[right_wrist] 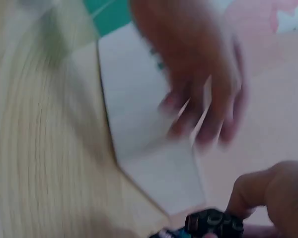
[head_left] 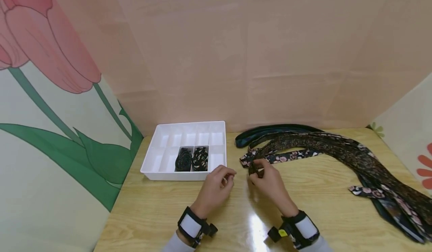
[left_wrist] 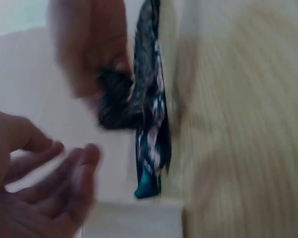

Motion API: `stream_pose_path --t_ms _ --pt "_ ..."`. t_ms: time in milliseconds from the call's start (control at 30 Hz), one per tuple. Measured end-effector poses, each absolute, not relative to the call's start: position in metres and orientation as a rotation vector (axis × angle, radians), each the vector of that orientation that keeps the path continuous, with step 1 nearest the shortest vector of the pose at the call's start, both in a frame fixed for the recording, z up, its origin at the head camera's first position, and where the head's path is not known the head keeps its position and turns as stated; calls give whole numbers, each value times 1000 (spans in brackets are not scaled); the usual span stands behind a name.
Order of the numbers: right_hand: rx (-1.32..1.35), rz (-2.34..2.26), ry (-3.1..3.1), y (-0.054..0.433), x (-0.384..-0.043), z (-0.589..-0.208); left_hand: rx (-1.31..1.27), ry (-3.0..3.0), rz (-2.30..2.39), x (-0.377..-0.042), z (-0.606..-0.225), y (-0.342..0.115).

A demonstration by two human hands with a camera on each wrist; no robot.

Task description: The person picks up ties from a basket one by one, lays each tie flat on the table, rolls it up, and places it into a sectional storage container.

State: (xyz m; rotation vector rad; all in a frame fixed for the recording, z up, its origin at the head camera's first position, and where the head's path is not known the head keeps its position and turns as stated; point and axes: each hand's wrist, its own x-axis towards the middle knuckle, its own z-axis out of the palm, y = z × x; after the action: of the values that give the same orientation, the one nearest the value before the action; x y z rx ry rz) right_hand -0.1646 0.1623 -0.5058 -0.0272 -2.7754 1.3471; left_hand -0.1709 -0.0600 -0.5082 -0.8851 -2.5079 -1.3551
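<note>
Between its thumb and fingers my right hand (head_left: 271, 182) pinches the end of a dark brown patterned necktie (head_left: 303, 141). In the left wrist view this necktie end (left_wrist: 116, 101) looks bunched or folded over. The rest of it trails back and right across other ties. My left hand (head_left: 216, 187) hovers by the front right corner of the white divided tray (head_left: 189, 176), its fingers loosely bent with nothing between them. Two rolled ties, one dark (head_left: 183, 160) and one black with pale flecks (head_left: 200, 159), sit side by side in front compartments of the tray.
More neckties lie along the back and right of the wooden table (head_left: 141, 222): a dark green one (head_left: 287, 126) and a floral one (head_left: 293, 155). Another floral tip (head_left: 366, 192) sticks out at the right. A pinkish-tan backdrop (head_left: 243, 57) stands behind.
</note>
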Motion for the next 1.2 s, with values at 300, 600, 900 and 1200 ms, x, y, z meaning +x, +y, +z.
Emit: stream_pose_path --t_ms 300,600,900,1200 --pt "355 1558 -2668 153 -141 -499 -841 -2598 -1843 -167 -523 -49" --pt "431 1500 -2665 179 -139 -512 -734 -2628 -1622 -167 -522 -66" --pt "128 1037 -2667 239 -149 -532 -662 -2681 -1824 -166 -529 -105" --pt "-42 806 -2607 297 -146 -544 -542 -2638 -2000 -166 -538 -145"
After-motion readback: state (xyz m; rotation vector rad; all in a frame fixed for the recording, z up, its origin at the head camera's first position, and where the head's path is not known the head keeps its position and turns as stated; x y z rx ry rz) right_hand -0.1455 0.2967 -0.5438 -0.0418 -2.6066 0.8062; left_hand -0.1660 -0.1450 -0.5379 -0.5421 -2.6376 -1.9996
